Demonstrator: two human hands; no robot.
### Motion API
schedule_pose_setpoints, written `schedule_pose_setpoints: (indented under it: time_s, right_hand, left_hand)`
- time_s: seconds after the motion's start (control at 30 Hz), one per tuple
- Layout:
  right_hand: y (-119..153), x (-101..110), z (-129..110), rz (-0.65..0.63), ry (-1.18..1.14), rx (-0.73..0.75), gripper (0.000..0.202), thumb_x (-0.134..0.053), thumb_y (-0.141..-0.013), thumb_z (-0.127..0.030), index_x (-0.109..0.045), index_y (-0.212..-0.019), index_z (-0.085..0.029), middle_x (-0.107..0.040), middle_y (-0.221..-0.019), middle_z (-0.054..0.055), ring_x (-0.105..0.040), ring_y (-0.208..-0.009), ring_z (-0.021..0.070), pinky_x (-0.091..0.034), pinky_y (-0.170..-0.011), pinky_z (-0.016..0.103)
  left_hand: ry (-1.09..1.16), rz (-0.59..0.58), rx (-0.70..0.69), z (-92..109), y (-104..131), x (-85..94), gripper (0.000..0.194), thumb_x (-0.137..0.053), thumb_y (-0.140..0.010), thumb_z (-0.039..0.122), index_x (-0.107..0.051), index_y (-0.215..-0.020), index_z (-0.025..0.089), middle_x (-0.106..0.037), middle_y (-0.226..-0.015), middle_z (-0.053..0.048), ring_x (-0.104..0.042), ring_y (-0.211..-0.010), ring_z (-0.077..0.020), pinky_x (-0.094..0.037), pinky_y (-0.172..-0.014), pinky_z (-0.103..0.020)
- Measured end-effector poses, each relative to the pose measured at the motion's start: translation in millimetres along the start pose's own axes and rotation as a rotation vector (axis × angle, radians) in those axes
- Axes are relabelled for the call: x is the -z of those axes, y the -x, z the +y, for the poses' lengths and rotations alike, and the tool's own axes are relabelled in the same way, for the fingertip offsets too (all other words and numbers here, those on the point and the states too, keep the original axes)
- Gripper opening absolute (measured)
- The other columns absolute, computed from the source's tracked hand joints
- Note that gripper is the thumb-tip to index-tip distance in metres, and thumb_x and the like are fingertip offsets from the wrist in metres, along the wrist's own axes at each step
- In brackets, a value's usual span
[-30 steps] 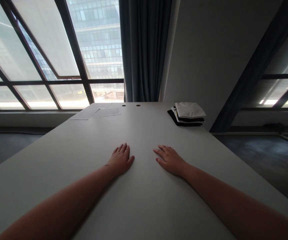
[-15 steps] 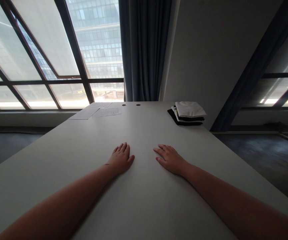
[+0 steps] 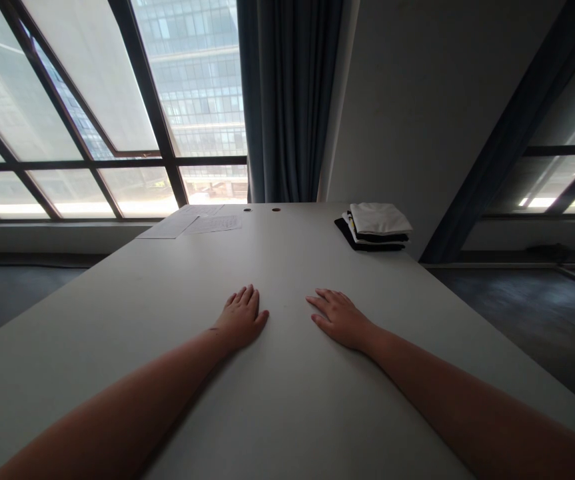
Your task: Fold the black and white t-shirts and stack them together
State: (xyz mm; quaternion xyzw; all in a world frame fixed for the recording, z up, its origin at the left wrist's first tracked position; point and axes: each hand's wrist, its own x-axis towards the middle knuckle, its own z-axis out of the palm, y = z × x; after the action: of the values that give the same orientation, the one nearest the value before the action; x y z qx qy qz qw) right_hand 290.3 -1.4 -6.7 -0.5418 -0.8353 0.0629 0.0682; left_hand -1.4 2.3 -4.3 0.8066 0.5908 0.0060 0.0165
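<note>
My left hand lies palm down on the white table, fingers stretched out and thumb apart, holding nothing. Across a short gap to the right, my right hand also rests flat on the tabletop with its fingers spread and nothing in it. Beyond the right hand, near the table's far right edge, is a stack of folded cloth in white and black layers, with a white piece on top. Neither hand touches the stack.
Several sheets of paper with writing lie at the far left of the table. Two small round holes are set near its far edge. Behind stand a dark blue curtain, a grey wall and large windows.
</note>
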Motion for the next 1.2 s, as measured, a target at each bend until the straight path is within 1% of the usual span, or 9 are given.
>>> schedule_pose_setpoints:
  time_s: [0.37, 0.63, 0.87, 1.0, 1.2]
  right_hand:
    - [-0.4, -1.8, 0.9, 0.006, 0.002, -0.003, 0.059, -0.046, -0.102, -0.043, -0.053, -0.157, -0.021, -0.043, -0.164, 0.017, -0.037, -0.151, 0.0323, -0.023, -0.126, 0.051]
    - [-0.7, -2.4, 1.3, 0.017, 0.004, 0.004, 0.059, -0.046, -0.102, -0.044, -0.053, -0.157, -0.021, -0.045, -0.163, 0.017, -0.038, -0.151, 0.0321, -0.024, -0.125, 0.051]
    - [-0.2, -1.8, 0.9, 0.016, -0.001, 0.004, 0.059, -0.046, -0.102, -0.043, -0.053, -0.157, -0.021, -0.045, -0.163, 0.017, -0.038, -0.151, 0.0323, -0.024, -0.125, 0.051]
    - [-0.2, -2.1, 1.5, 0.019, -0.004, 0.001, 0.06, -0.047, -0.102, -0.043, -0.053, -0.157, -0.021, -0.045, -0.163, 0.017, -0.039, -0.151, 0.0322, -0.023, -0.126, 0.051]
    - [-0.9, -3.2, 1.8, 0.011, 0.004, -0.001, 0.059, -0.046, -0.102, -0.043, -0.053, -0.157, -0.021, -0.044, -0.164, 0.017, -0.037, -0.152, 0.0323, -0.023, -0.125, 0.052]
  left_hand:
    - [0.011, -0.005, -0.002, 0.3, 0.8, 1.3, 0.073, -0.033, -0.106, 0.05, -0.036, -0.163, 0.005, -0.024, -0.173, -0.02, -0.02, -0.162, -0.0326, -0.019, -0.13, -0.047]
    - [0.015, 0.012, -0.002, -0.8, -0.1, -1.1, 0.071, -0.034, -0.105, 0.051, -0.037, -0.163, 0.01, -0.025, -0.173, -0.019, -0.021, -0.161, -0.0322, -0.02, -0.13, -0.048]
    - [0.009, -0.002, -0.004, 0.3, 0.3, 0.2, 0.073, -0.032, -0.105, 0.051, -0.037, -0.162, 0.006, -0.025, -0.173, -0.02, -0.021, -0.161, -0.0328, -0.019, -0.13, -0.047]
    - [0.008, 0.015, 0.001, -0.4, -0.7, -1.7, 0.071, -0.033, -0.105, 0.051, -0.038, -0.162, 0.009, -0.025, -0.173, -0.019, -0.022, -0.161, -0.0318, -0.02, -0.13, -0.047]
    - [0.009, 0.013, -0.001, -1.3, -0.5, -2.4, 0.071, -0.033, -0.105, 0.051, -0.037, -0.162, 0.01, -0.025, -0.173, -0.019, -0.021, -0.161, -0.0317, -0.019, -0.13, -0.046]
